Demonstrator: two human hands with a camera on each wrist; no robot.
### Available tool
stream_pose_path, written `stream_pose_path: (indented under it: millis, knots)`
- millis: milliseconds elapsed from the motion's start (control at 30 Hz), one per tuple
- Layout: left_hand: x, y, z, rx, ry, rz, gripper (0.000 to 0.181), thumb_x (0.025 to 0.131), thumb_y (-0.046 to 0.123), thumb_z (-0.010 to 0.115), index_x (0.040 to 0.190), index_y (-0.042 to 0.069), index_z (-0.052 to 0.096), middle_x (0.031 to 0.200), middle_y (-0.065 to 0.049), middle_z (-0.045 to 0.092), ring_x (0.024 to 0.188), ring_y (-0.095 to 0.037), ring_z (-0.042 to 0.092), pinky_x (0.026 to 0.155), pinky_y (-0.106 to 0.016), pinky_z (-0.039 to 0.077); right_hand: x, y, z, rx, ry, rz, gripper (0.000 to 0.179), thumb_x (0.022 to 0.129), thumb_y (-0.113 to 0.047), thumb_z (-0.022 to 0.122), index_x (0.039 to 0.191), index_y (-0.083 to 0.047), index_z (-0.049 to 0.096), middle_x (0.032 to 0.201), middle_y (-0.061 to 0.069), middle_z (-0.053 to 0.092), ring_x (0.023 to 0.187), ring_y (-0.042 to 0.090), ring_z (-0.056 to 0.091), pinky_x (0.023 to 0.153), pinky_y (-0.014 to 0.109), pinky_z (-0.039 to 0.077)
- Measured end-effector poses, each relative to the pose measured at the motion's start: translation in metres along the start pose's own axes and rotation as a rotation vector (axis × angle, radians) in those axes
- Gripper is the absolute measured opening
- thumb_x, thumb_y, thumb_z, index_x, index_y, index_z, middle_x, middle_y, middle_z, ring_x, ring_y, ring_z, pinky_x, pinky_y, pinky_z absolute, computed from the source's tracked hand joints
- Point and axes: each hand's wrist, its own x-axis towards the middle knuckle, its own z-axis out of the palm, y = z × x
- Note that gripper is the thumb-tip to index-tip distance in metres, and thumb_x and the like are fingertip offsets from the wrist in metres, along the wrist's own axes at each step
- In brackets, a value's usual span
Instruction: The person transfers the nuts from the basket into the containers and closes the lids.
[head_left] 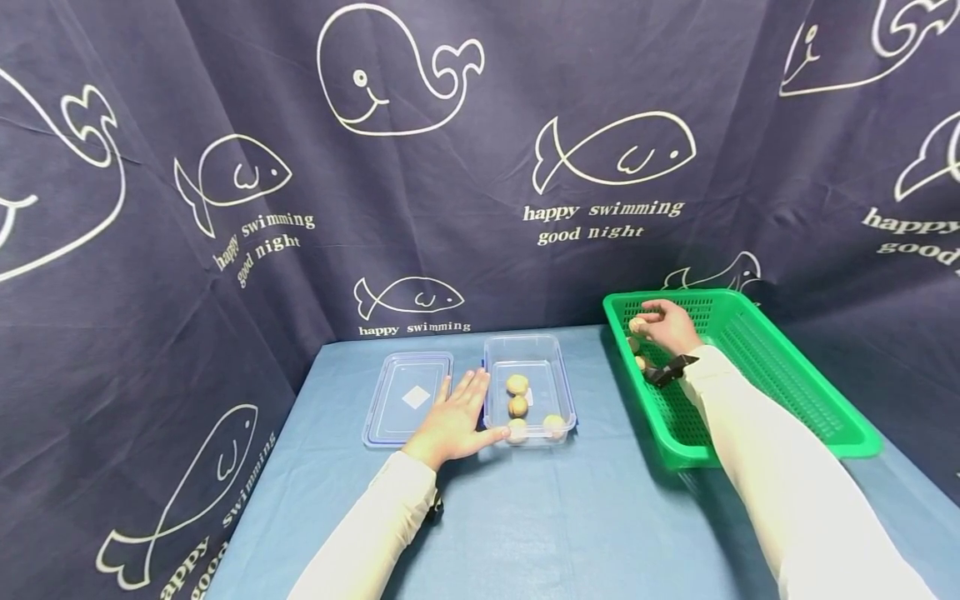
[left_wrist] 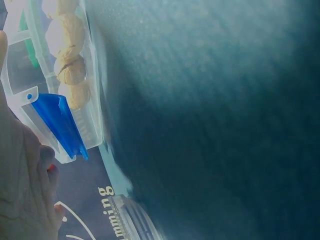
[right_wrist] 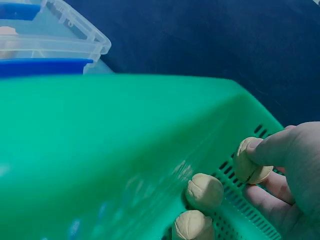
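My right hand (head_left: pixel 670 327) pinches a walnut (right_wrist: pixel 248 162) between thumb and fingers, inside the far left end of the green basket (head_left: pixel 795 367). Two more walnuts (right_wrist: pixel 204 192) lie below it along the basket's side wall. My left hand (head_left: pixel 452 421) spreads its straight fingers against the left side of a clear plastic box (head_left: pixel 522 348), its thumb reaching the near left corner. Several walnuts (head_left: pixel 517 384) sit in that box. A blue side latch (left_wrist: pixel 60 122) hangs on the box beside the hand in the left wrist view.
The box's clear lid (head_left: pixel 390 408) with a blue seal lies flat left of the box, partly behind my left hand. Blue cloth (head_left: pixel 540 525) covers the table. A dark curtain (head_left: pixel 487 225) with printed whales and fish hangs behind and at the sides.
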Motion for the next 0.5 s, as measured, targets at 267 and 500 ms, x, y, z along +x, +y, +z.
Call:
stream_pose_path:
  millis: [267,500]
  knots:
    - [0.0,0.0,0.0,-0.001,-0.005,0.002,0.104,0.092,0.076,0.042,0.161,0.002,0.017,0.168,-0.01,0.018,0.155,-0.026,0.014,0.124,-0.054,0.006,-0.004,-0.009,0.001,0.021,0.01,-0.02,0.053,0.094,-0.004,0.069,0.14,0.011,0.047,0.128,0.034,0.061,0.076,-0.008,0.06,0.072,0.021,0.057]
    - [0.001,-0.001,0.002,0.015,-0.008,-0.004,0.104,0.092,0.077,0.041,0.161,0.003,0.017,0.168,-0.009,0.017,0.155,-0.025,0.013,0.124,-0.054,0.006,-0.006,-0.018,0.003,0.064,0.003,-0.028,0.052,0.094,-0.002,0.068,0.14,0.01,0.047,0.13,0.032,0.061,0.079,-0.008,0.061,0.071,0.018,0.056]
